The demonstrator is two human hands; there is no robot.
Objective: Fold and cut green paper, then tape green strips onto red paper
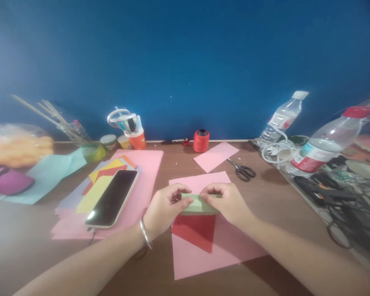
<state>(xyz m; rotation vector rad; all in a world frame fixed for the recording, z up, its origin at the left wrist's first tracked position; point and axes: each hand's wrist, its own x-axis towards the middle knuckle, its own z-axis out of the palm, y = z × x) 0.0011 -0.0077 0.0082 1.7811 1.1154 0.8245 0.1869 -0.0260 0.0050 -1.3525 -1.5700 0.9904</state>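
Note:
A folded strip of light green paper (199, 209) is held level between my two hands. My left hand (168, 207) pinches its left end between thumb and fingers; a silver bangle circles that wrist. On the other end, my right hand (226, 203) grips the paper along its top edge, thumb in front. Beneath them a piece of red paper (195, 232) lies on a larger pink sheet (185, 263), partly covered by the green paper and its shadow. Some fingertips are hidden behind the green paper.
Left of my hands, a phone (113, 199) rests on stacked coloured paper (151, 164). Scissors (243, 169) lie beyond my right hand, beside a small pink sheet (216, 156) and a red spool (201, 141). Plastic bottles (327, 142) stand at right, an orange cup of pens (137, 139) at back.

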